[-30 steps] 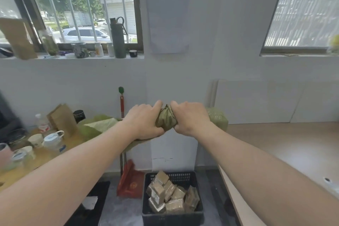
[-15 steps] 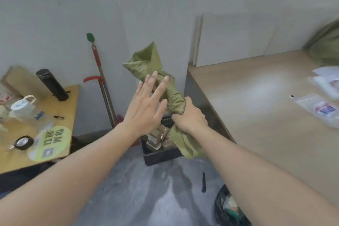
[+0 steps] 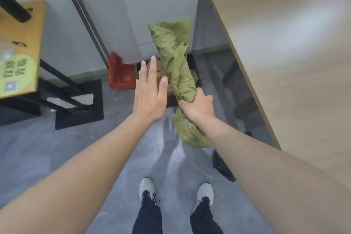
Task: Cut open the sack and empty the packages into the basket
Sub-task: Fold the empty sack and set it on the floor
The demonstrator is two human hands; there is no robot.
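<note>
One green sack (image 3: 177, 57) hung crumpled over the single black basket (image 3: 197, 80), which stood on the floor against the white wall. The right hand (image 3: 197, 105) gripped the sack round its middle, with fingers curled tight about the bunched cloth. One end of the sack stood up above the fist, and the other drooped below the wrist. The left hand (image 3: 150, 97) was spread flat with fingers straight and held nothing. It was just left of the sack, and I could not tell whether it touched it.

Brown packages (image 3: 161, 69) showed in the basket between the left hand and the sack. Too much of them was hidden to count. One red dustpan (image 3: 121, 76) stood just left of the basket, its long handle leaning up the wall.

Two pale shoes (image 3: 147, 188) stood on the grey floor below the arms. There were two tables. A wooden desk (image 3: 284, 43) ran along the right side. A smaller table (image 3: 36, 30) on the left bore one yellow sticker (image 3: 15, 74) and one black bottle (image 3: 13, 7).
</note>
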